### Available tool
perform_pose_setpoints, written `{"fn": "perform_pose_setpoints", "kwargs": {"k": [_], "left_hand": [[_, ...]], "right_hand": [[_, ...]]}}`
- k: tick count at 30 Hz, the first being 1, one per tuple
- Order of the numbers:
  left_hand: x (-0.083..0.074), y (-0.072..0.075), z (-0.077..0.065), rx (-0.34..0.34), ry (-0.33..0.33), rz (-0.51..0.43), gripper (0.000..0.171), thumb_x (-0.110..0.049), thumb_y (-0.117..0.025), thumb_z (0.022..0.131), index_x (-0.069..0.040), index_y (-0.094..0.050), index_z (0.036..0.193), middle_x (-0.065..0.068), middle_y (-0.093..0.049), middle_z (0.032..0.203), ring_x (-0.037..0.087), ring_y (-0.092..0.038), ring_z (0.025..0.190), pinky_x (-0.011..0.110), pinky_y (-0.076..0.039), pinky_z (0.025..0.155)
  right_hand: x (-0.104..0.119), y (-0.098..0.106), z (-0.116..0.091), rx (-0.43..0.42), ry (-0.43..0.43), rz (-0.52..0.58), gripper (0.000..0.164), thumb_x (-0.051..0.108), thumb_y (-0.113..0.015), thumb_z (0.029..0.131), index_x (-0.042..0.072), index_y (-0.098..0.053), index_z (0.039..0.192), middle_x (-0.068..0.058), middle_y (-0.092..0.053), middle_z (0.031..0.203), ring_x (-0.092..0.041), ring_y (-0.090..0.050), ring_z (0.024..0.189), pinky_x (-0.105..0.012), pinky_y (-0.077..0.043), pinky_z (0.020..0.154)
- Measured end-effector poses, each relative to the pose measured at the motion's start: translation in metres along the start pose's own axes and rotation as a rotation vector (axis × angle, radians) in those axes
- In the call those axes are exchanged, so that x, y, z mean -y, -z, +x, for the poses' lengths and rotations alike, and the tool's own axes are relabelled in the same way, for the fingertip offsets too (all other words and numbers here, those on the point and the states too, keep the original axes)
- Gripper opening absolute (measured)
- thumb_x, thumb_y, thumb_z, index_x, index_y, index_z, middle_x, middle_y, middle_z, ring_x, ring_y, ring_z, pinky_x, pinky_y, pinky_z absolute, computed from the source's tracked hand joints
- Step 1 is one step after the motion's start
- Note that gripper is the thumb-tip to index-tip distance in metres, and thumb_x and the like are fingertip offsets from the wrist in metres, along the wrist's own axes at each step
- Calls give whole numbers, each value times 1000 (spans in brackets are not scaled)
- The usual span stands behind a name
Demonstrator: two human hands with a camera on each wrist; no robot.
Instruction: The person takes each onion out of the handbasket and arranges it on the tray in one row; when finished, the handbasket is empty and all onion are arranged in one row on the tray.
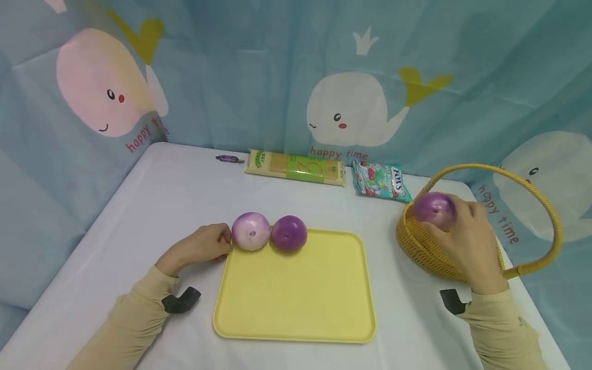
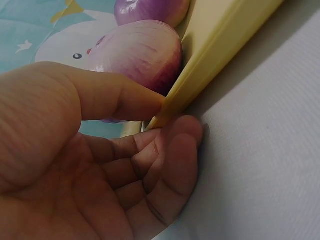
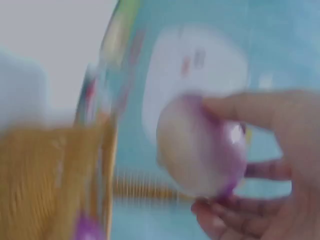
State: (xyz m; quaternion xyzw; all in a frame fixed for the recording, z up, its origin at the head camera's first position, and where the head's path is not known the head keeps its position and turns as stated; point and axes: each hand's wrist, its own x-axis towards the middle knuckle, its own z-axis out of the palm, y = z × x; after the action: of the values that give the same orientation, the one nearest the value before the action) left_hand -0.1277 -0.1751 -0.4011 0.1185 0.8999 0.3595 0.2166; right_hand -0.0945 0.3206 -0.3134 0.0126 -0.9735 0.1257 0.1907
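while my left hand (image 1: 200, 244) pinches the edge of the tray (image 1: 296, 293), my right hand (image 1: 474, 244) curls round an onion (image 1: 432, 209) over the basket (image 1: 418, 249); a slackened grip could drop it.

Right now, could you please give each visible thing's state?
Pale onion: on tray
Dark onion: on tray
Tray: bearing both onions
Left hand: pinching tray's rim
Right hand: holding third onion
Basket: upright, handle raised
Yellow packet: lying flat
Fox's bag: lying flat
Small purple item: on table

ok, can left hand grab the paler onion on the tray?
Likely yes, if it lets go: the left hand pinches the tray rim, the paler onion close beside it, nothing visible between.
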Motion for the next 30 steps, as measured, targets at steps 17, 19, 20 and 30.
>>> {"fn": "perform_pose_setpoints", "kwargs": {"k": [17,19,20,30], "left_hand": [[-4,-1,0,11,8,-10,16,-9,-58,82,-1,-55,96,5,-60,70,15,-55,62,29,-43,60],[-4,0,0,9,11,-9,16,-10,-58,82,-1,-55,95,5,-59,70,15,-55,62,29,-43,60],[-4,1,-1,10,12,-9,16,-10,-58,82,-1,-55,95,5,-59,70,15,-55,62,29,-44,60],[-3,-1,-3,1,11,-25,11,-10,-59,83,-3,-54,91,4,-57,69,15,-53,61,29,-43,58]], "right_hand": [[93,-94,-19,281,424,187,73,18,-89,66,7,-55,130,-13,-59,119,-30,-59,109,-45,-53,92],[97,-97,-16,285,440,212,72,18,-88,68,8,-54,131,-13,-58,121,-30,-59,111,-45,-52,94],[99,-98,-15,290,450,223,72,18,-88,68,8,-54,131,-12,-58,121,-30,-58,112,-45,-51,95],[106,-94,-7,339,452,238,73,16,-82,75,8,-49,139,-16,-54,134,-34,-55,124,-49,-47,102]]}}
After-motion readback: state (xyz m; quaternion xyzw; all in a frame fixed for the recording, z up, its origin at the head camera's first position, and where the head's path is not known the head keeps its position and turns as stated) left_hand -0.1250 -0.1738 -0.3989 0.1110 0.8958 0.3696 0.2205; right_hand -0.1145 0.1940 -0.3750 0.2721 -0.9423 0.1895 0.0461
